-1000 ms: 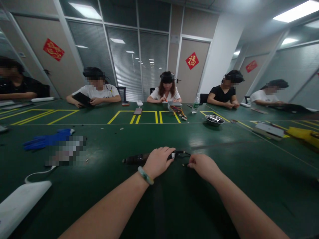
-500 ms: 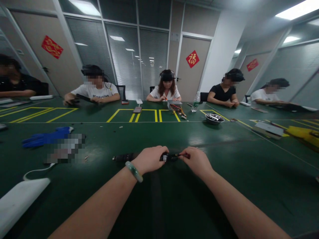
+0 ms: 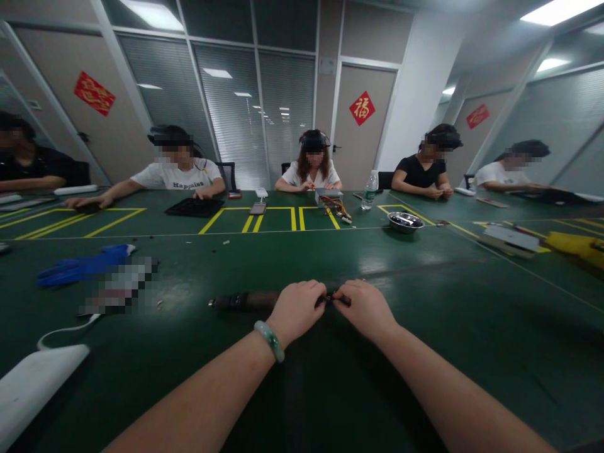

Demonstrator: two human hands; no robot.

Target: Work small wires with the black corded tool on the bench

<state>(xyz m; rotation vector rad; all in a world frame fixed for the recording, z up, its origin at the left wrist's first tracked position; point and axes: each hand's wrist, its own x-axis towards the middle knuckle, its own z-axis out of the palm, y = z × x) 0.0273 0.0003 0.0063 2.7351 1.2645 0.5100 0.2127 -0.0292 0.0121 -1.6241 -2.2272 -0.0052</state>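
A dark, cylindrical electric screwdriver [image 3: 250, 301] lies lengthwise on the green table, its metal tip pointing left. My left hand [image 3: 302, 308], with a jade bangle at the wrist, is closed over the screwdriver's rear end, palm down. Right beside it, my right hand [image 3: 365, 308] pinches a small dark piece [image 3: 343, 297] at that same end. A little metal shows in the narrow gap between the two hands. Fingers hide most of the small piece, so I cannot tell its kind or whether it is joined to the screwdriver.
On the left lie a blue glove [image 3: 85, 264], a blurred-out phone [image 3: 120, 286] and a white power bank [image 3: 42, 377] with a cable. Ahead are a metal bowl [image 3: 404, 222] and a water bottle [image 3: 369, 190]. Several people sit across the table. A yellow item [image 3: 576, 248] is at right.
My left hand has slid right along the screwdriver to its rear end, baring more of the body. My hands are now closer together. Across the table, a person's dark tray has come down flat.
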